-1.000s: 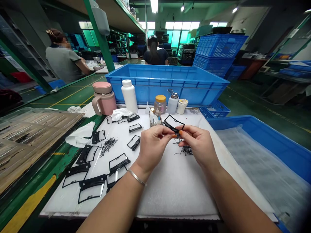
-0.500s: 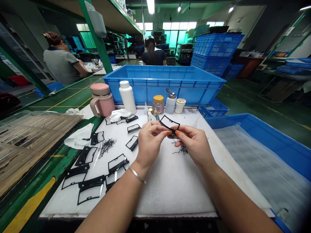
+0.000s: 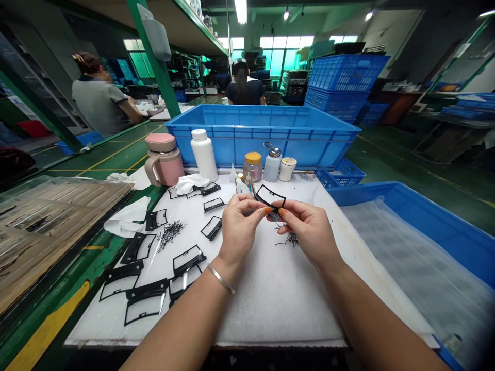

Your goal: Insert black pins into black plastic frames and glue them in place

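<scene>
Both my hands hold one black-framed clear panel point(image 3: 270, 196) above the white foam pad point(image 3: 270, 299). My left hand point(image 3: 240, 229) pinches its near edge with thumb and forefinger. My right hand point(image 3: 307, 232) pinches the same edge from the right. Below my right hand lies a small heap of thin black trimmings point(image 3: 290, 238). Several more black-framed panels point(image 3: 145, 304) lie spread over the left part of the pad, beside another heap of black trimmings point(image 3: 170, 232).
A pink mug point(image 3: 164, 159), a white bottle point(image 3: 204, 154), a yellow-lidded jar point(image 3: 253, 165) and a pump dispenser point(image 3: 273, 164) stand at the pad's far edge. Blue crates sit behind point(image 3: 263, 134) and to the right point(image 3: 425, 242). Two people work at the back.
Both hands with the panel have shifted slightly up and away; the grip looks the same.
</scene>
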Tool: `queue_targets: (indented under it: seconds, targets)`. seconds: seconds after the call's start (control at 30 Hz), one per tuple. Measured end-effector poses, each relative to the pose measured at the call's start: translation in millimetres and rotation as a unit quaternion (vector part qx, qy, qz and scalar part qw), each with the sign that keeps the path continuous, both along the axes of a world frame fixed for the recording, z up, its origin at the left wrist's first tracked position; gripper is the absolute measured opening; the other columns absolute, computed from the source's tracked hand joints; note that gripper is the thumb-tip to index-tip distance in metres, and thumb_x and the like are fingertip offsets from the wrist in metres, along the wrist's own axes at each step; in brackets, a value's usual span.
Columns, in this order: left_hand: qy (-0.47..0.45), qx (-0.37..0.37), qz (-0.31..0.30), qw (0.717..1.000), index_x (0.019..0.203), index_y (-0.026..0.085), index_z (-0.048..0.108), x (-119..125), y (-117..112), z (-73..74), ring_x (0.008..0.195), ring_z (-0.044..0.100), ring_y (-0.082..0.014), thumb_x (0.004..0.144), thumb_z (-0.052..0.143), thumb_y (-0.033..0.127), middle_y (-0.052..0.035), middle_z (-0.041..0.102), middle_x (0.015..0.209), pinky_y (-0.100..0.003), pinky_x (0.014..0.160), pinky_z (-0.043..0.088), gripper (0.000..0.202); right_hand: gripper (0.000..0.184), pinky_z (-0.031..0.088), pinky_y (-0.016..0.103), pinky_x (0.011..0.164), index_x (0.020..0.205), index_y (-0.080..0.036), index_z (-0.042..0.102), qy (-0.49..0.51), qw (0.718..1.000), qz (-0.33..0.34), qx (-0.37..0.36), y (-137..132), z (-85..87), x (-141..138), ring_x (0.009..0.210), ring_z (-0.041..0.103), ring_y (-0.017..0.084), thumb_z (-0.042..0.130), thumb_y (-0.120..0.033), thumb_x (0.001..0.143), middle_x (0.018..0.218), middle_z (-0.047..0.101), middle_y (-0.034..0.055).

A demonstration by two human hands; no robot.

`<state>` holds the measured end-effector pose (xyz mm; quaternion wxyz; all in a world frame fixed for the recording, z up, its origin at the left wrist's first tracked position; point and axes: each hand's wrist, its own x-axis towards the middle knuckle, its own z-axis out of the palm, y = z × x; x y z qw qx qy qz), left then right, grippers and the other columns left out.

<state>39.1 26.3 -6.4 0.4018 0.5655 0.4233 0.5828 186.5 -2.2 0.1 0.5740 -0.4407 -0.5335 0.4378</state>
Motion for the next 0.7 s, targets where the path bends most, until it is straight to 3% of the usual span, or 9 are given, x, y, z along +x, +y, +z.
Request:
queue_targets:
  seconds: [0.27, 0.5, 0.7]
  targets:
    - [0.011, 0.005, 0.014, 1.0, 0.073, 0.019, 0.077, 1.0, -1.2, -0.1, 0.089, 0.054, -0.0157, 0.075, 0.077, 0.024, -0.0036, 0.057, 0.092, -0.026, 0.077, 0.042, 0.005, 0.03, 0.059, 0.018, 0.054, 0.103, -0.012, 0.073, -0.014, 1.0, -0.012, 0.008, -1.1, -0.2, -0.7, 0.082, 0.069, 0.019, 0.072, -0.034, 0.083, 0.094, 0.07, 0.0083]
    - [-0.016, -0.011, -0.013, 1.0, 0.073, 0.018, 0.076, 0.6, 1.9, -6.6, 0.091, 0.056, -0.0169, 0.075, 0.077, 0.026, -0.0046, 0.058, 0.095, -0.027, 0.078, 0.043, 0.008, 0.03, 0.058, 0.02, 0.052, 0.102, -0.013, 0.074, -0.039, 0.999, -0.022, 0.013, -1.3, 0.8, -0.8, 0.059, 0.063, 0.012, 0.072, -0.035, 0.083, 0.092, 0.07, 0.0077]
    - [-0.016, -0.014, -0.013, 1.0, 0.073, 0.019, 0.076, 0.1, 3.6, -8.8, 0.09, 0.057, -0.0163, 0.074, 0.078, 0.025, -0.0041, 0.058, 0.095, -0.028, 0.078, 0.043, 0.007, 0.029, 0.058, 0.019, 0.054, 0.103, -0.012, 0.074, -0.04, 0.999, -0.022, 0.019, -1.1, -1.6, -0.9, 0.069, 0.065, 0.014, 0.072, -0.034, 0.084, 0.093, 0.07, 0.0084]
